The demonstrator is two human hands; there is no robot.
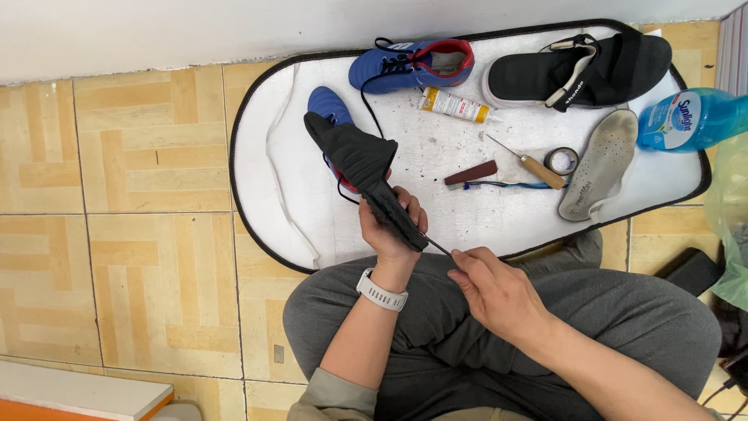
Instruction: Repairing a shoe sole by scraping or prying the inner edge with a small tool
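Two hands busy: left hand (387, 226) gripping black shoe sole (366, 175) above white mat (273, 179); right hand (491, 292) pinching thin needle (438, 247) (tip at sole edge), over lap.

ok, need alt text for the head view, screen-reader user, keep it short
Seen from above, a seated person's left hand holds a black shoe sole-up while the right hand works a thin metal tool at its heel. Ahead, a white mat holds a blue sports shoe, black sandal, glue tube, awl, tape roll and insole.
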